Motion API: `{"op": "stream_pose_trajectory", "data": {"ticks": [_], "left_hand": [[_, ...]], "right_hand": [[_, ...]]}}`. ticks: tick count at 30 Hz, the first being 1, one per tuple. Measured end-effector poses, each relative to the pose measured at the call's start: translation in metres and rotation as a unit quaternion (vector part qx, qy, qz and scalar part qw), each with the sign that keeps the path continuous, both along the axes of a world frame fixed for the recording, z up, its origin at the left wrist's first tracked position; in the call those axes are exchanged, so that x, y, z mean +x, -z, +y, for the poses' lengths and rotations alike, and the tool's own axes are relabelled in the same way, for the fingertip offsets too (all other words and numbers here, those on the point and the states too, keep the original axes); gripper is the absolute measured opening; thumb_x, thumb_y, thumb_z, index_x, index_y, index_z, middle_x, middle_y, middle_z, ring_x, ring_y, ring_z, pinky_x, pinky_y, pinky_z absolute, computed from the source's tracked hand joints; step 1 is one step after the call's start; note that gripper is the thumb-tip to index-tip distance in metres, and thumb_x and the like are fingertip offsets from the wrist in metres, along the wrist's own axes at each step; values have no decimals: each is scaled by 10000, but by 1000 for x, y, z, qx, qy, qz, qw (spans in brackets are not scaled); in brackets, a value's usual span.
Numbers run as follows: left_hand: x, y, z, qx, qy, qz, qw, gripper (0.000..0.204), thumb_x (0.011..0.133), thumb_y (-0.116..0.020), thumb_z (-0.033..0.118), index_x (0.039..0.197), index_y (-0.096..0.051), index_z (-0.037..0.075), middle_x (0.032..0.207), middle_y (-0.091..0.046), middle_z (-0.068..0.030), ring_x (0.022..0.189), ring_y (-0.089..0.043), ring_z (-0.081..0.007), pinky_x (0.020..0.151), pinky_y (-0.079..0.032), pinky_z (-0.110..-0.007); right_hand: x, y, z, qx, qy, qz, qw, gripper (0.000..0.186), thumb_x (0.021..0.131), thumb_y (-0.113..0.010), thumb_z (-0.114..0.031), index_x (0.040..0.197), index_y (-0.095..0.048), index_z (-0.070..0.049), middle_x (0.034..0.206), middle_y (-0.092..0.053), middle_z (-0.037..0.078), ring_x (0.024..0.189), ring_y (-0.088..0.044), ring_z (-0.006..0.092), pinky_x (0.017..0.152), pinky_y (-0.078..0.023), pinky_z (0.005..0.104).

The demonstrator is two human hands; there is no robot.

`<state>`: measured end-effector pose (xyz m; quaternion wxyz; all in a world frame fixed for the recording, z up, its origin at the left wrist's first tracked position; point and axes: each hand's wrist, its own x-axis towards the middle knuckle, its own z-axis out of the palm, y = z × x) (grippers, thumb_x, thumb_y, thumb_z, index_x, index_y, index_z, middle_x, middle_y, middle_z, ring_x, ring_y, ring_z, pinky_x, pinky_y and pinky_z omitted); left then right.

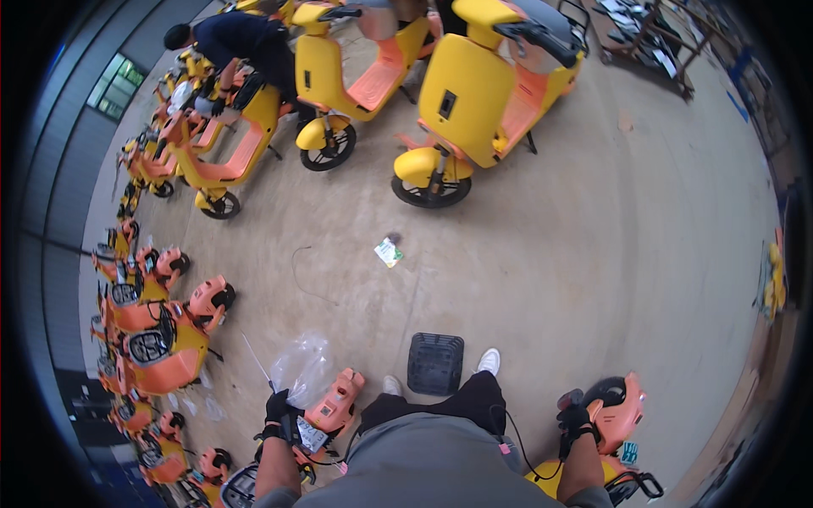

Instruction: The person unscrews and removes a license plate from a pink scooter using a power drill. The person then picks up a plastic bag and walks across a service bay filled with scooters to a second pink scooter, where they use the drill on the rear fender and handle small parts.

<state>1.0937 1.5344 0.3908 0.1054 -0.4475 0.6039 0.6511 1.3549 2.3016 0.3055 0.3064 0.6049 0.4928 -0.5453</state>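
My left hand (276,410), in a black glove, is closed at the lower left. From it a long thin metal rod (257,359), like a screwdriver shaft, points up and left. Beside that hand are a clear plastic bag (303,366) and the orange rear part of a scooter (339,403), with a printed card (311,435) on it. My right hand (576,422), also gloved in black, is closed around a dark red and black tool (570,399), which looks like a power driver and is partly hidden. It is next to an orange and yellow scooter (622,415).
A black plastic crate (435,364) lies by my feet. Ahead stand yellow and orange scooters (464,89), where a person in dark clothes (241,42) bends over one. More scooters (161,343) line the left. A wrapper (389,252) and a thin cord (296,275) lie on the floor.
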Motion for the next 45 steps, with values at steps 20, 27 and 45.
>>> {"op": "stream_pose_trajectory", "data": {"ticks": [20,27,45], "left_hand": [[8,-51,154,0,29,24,999,251,842,-522,109,1062,-559,-6,891,-625,-142,757,-631,-263,643,-536,-381],[45,65,41,-167,304,46,937,355,843,-497,139,1156,-495,-28,1113,-557,-172,1024,-539,-300,905,-418,-395],[-284,116,303,175,202,-89,960,425,847,-489,77,1259,-415,2,1134,-559,-175,1022,-570,-324,892,-480,-458]], "right_hand": [[32,6,9,-50,11,56,997,100,708,-666,-84,772,-611,-31,635,-601,85,525,-583,202,465,-439,320],[-10,-3,26,-5,-21,25,999,79,704,-668,-79,720,-619,-20,607,-600,84,530,-607,192,441,-428,332],[-25,-51,8,29,196,-80,977,207,730,-665,-196,875,-641,-50,791,-633,113,749,-616,250,622,-470,375]]}}
